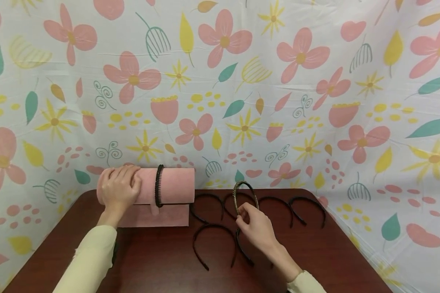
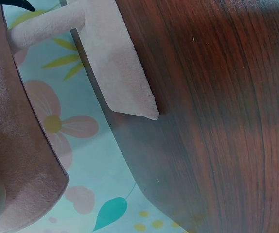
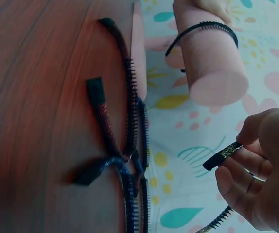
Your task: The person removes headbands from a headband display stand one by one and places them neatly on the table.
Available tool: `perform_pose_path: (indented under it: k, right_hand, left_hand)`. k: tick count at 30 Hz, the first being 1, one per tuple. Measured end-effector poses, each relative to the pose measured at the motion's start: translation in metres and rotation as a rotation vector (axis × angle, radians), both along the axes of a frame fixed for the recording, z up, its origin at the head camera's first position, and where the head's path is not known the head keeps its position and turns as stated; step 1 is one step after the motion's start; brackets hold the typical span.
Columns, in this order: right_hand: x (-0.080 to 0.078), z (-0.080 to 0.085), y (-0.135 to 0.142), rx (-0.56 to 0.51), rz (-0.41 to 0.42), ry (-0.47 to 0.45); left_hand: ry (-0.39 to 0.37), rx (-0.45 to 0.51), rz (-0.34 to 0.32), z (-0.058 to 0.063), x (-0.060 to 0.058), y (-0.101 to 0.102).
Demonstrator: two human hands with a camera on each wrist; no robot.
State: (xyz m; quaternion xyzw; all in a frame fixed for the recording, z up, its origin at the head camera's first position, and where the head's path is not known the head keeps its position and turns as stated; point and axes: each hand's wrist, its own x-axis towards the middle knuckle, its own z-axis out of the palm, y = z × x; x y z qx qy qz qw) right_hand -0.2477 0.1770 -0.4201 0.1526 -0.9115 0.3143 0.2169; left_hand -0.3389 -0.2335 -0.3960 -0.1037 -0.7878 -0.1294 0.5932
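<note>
A pink velvety headband stand (image 1: pixel 177 185) stands at the back left of the table, its padded roll lying crosswise on a post above a flat base (image 1: pixel 154 217). My left hand (image 1: pixel 119 187) grips the roll's left end from above, fingers bent over its top. A black toothed headband (image 1: pixel 159 185) sits round the roll right of that hand. My right hand (image 1: pixel 258 228) pinches a gold-and-black toothed headband (image 1: pixel 235 197) near one end, held upright above the table. In the right wrist view, that headband's black tip (image 3: pixel 215 161) sticks out between thumb and fingers (image 3: pixel 232 187).
Several dark headbands lie on the brown table (image 1: pixel 154 260), including one in front (image 1: pixel 214 225) and one at the far right (image 1: pixel 308 198). In the right wrist view, a red glittery headband (image 3: pixel 105 128) and a blue one (image 3: pixel 126 182) overlap. A flower-patterned cloth (image 1: pixel 220 89) hangs behind.
</note>
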Motion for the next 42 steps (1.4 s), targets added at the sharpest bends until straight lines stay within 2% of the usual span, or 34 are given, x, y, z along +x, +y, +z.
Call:
perform_pose_path:
  k: [9,15,21,29,42]
  right_hand:
    - [0.005,-0.008,0.025,0.029,-0.045,-0.049]
    - [0.008,-0.013,0.044,0.036,-0.075,-0.138]
    - [0.011,-0.012,0.066,0.033,-0.106,-0.218]
    - [0.015,-0.015,0.096,0.065,-0.145,-0.285]
    - [0.023,-0.026,0.121,0.097,-0.165,-0.42]
  left_hand:
    - [-0.025,0.002,0.001,0.0,0.001,0.001]
    - [-0.002,0.013,-0.014,0.001,0.001,0.002]
    - [-0.006,0.005,-0.003,0.0,0.002,0.001]
    - [-0.003,0.003,-0.003,-0.001,0.001,0.001]
    - [0.001,-0.002,-0.004,0.001,0.0,0.0]
